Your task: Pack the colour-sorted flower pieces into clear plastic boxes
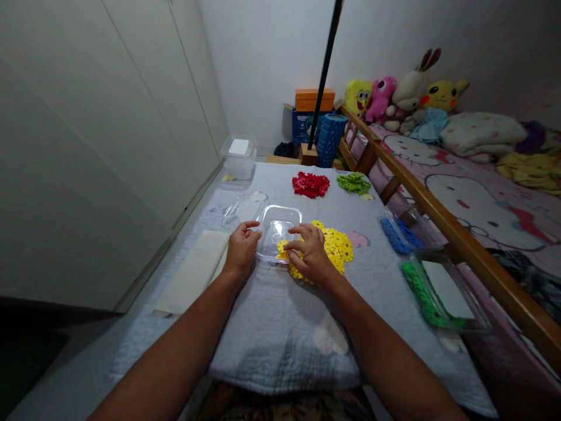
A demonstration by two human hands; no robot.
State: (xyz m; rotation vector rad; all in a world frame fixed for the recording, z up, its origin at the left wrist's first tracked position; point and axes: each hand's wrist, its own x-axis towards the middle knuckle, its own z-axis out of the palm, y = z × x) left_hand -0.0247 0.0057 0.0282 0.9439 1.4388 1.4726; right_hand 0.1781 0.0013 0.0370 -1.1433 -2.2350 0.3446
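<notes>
A clear plastic container (268, 222) stands in front of me on the cloth. My left hand (242, 245) grips its left rim between thumb and fingers. To its right lies a heap of yellow snowflake-shaped plastic pieces (337, 248). Over the container's right edge, my right hand (307, 248) is closed on a few yellow pieces (283, 248) at its fingertips. Behind the container rests a clear lid (241, 209) with a white label.
Farther back are a red pile (311, 185), a light green pile (354, 183) and stacked clear boxes (239, 156). At right, boxes hold blue pieces (400, 235) and green pieces (423, 295), beside a wooden bed rail (438, 216). Cream folded paper (190, 272) lies left.
</notes>
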